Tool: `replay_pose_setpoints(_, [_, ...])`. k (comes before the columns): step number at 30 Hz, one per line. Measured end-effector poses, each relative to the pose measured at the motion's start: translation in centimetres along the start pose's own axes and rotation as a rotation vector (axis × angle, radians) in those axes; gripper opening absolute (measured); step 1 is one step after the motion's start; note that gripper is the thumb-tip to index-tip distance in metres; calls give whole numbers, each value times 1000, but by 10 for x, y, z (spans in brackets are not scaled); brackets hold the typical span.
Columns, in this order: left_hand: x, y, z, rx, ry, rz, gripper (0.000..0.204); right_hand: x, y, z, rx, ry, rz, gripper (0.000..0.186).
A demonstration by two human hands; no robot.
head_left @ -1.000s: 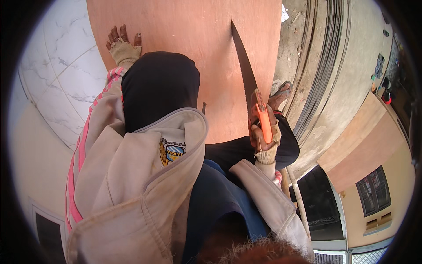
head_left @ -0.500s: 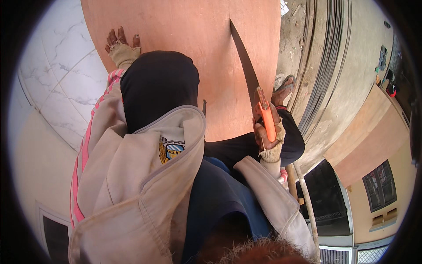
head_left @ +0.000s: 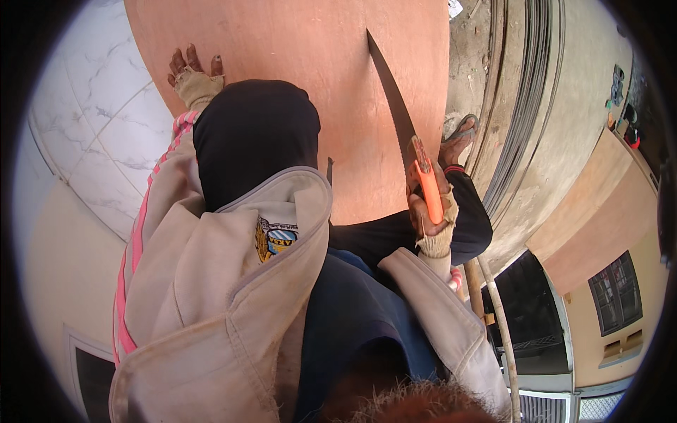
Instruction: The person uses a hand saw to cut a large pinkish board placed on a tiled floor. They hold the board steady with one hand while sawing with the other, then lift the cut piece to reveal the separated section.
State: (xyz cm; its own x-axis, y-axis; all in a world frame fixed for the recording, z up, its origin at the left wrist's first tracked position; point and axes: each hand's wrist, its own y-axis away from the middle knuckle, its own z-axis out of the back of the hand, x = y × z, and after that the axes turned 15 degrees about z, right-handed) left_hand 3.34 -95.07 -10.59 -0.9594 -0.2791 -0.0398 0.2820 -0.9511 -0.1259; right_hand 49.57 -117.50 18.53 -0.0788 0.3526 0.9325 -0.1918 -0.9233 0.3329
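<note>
My right hand (head_left: 431, 211), in a worn fingerless glove, is wrapped round the orange handle of a handsaw (head_left: 392, 93). The long dark blade slants up and away to the left, and its tip meets the reddish-brown wooden sheet (head_left: 282, 49). Whether the tip sits in a cut there cannot be seen. Near the sheet's left edge my left hand (head_left: 197, 81), gloved the same way, lies flat with fingers spread, holding nothing. My bent knee in black trousers (head_left: 257, 141) rests over the sheet close to that hand.
White marbled tiles (head_left: 99, 106) border the sheet on the left. Along the right, beside my sandalled foot (head_left: 460, 137), long dark rods (head_left: 525, 99) lie on a dusty floor. A pale pole (head_left: 502, 317) and another wooden board (head_left: 585, 204) are farther right.
The view has tilted very slightly. Both hands and the saw hold nearly the same places on the sheet.
</note>
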Motion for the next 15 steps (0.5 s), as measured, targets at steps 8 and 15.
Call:
replay_pose_setpoints(8, [-3, -1, -3, 1, 12, -4, 76, -13, -57, -22, 64, 292, 35, 71])
replay_pose_setpoints(15, [8, 3, -5, -12, -1, 30, 76, -12, 0, 6, 52, -102, -98, 76])
